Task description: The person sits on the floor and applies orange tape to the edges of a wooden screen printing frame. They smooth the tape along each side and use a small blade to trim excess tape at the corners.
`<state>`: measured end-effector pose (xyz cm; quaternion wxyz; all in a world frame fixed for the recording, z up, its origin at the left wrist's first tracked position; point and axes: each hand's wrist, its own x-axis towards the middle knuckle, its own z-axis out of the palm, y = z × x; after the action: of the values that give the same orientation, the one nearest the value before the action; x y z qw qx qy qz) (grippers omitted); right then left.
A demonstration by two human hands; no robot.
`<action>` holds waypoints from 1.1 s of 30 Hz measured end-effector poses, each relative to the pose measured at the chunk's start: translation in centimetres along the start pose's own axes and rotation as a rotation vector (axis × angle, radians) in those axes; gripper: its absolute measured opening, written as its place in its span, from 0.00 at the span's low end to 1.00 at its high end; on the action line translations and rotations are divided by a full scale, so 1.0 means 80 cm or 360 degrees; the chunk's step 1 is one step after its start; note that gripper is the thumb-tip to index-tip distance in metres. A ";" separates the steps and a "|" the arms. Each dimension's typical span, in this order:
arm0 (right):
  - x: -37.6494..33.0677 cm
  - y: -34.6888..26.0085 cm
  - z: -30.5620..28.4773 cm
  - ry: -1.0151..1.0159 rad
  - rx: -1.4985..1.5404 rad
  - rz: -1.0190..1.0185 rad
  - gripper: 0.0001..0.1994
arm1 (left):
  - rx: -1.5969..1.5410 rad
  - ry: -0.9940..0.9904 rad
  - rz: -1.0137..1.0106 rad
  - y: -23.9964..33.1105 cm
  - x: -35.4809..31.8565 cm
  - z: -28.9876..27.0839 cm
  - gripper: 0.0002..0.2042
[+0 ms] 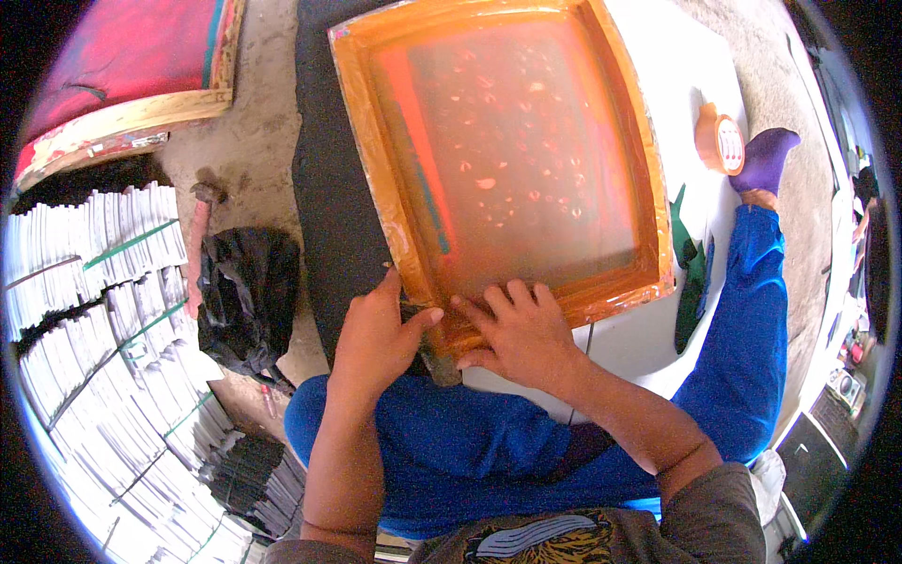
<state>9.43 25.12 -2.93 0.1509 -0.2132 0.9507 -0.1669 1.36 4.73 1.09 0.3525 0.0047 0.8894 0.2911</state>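
A screen-printing frame with orange tape-covered sides lies tilted in front of me. Its mesh is cloudy orange, with many small pale marks and a red and a teal streak at the left. At the near left corner, my left hand grips the frame side, thumb pointing inward. My right hand is closed over the near side, fingertips on the inner edge and thumb low on the outside. A worn, dark grey-brown piece sits below the corner between the hands; its kind is unclear.
A white board and dark mat lie beneath. An orange tape roll and dark green piece lie right, near my purple-socked foot. Leftward are a hammer, black bag, paper stacks and a red screen.
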 end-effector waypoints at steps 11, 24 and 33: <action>-0.002 -0.002 -0.007 -0.0006 -0.0127 -0.0032 0.31 | -0.0023 0.0013 0.0051 -0.011 0.000 0.005 0.22; -0.012 -0.024 -0.002 0.0085 -0.0350 0.0132 0.28 | -0.0065 0.0037 0.0063 -0.011 0.002 0.007 0.20; 0.024 0.005 0.001 -0.0190 0.0377 0.0297 0.13 | -0.0043 0.0054 0.0042 -0.010 0.005 0.007 0.19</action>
<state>7.67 24.58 -3.58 0.2460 -0.1142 0.9294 -0.2501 1.56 4.47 0.10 0.3334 0.0067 0.8911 0.3077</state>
